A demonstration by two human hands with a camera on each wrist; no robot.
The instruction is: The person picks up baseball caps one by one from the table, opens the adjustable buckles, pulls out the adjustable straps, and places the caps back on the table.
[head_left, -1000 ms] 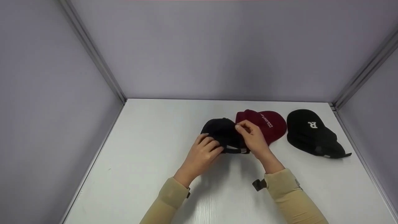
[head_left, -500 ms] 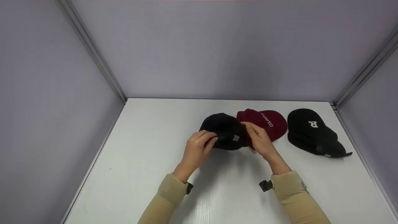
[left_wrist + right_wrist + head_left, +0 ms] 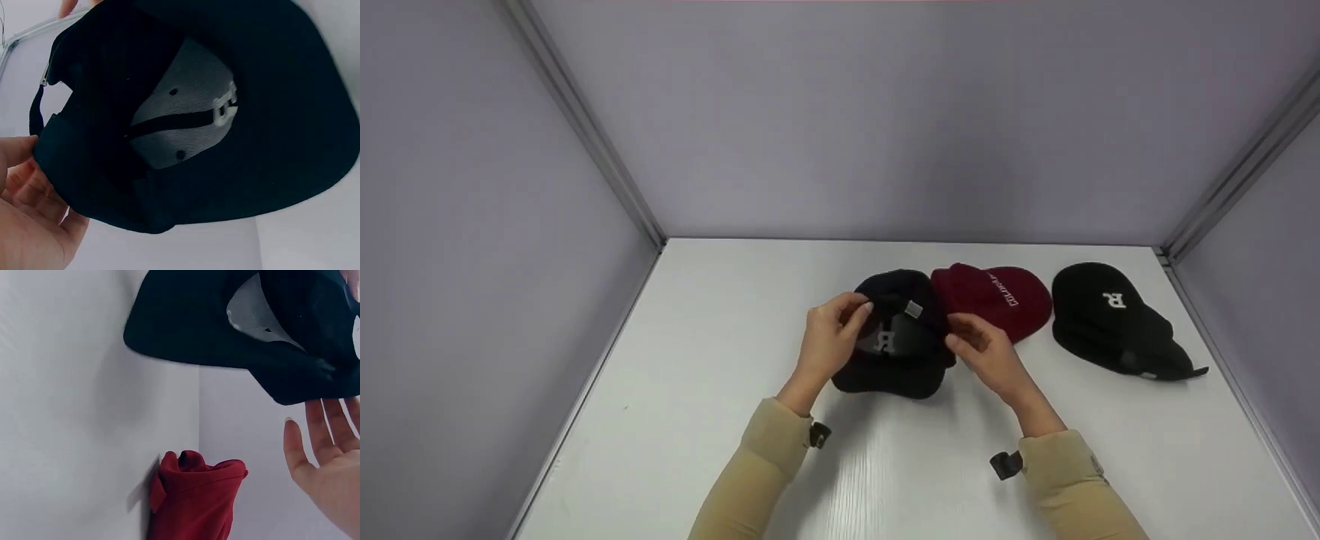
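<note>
I've got a white tabletop filling the lower middle, greyish-purple walls up top, and metal trim at upper left and right.

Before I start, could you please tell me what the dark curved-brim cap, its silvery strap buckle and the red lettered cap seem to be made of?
Dark curved-brim cap: matte fabric, perhaps cotton, showing no shine; its grey inner panel shows fine ribbing. Silvery strap buckle: probably metal, since it glints. Red lettered cap: soft matte cloth, visibly creased; fibre uncertain.
</note>
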